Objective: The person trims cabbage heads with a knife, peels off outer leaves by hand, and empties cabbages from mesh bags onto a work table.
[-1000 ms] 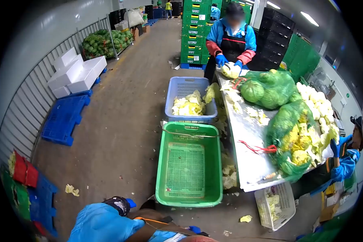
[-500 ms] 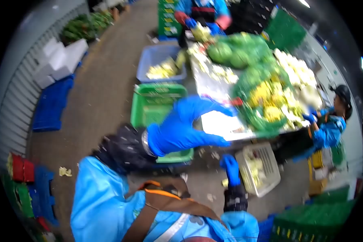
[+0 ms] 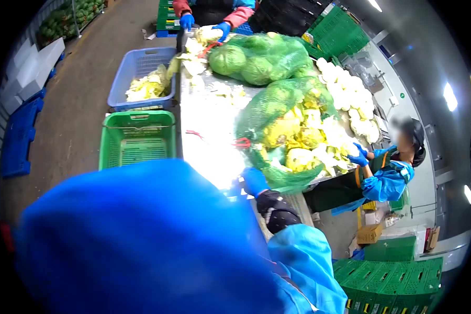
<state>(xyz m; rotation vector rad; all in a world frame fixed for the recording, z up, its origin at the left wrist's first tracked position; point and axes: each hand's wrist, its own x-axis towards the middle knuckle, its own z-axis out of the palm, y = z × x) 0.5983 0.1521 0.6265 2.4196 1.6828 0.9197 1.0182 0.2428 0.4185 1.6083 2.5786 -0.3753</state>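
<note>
the left hand [image 3: 141, 240] now looms close — the right hand [image 3: 255, 182] has come to the table [image 3: 208, 157].

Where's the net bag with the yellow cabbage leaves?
In the head view, just right of centre: the green net bag lies on the metal table, beside the right hand.

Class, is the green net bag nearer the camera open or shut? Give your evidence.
Open: the nearer net bag gapes, and yellowed cabbages show in its mouth without mesh over them.
</note>
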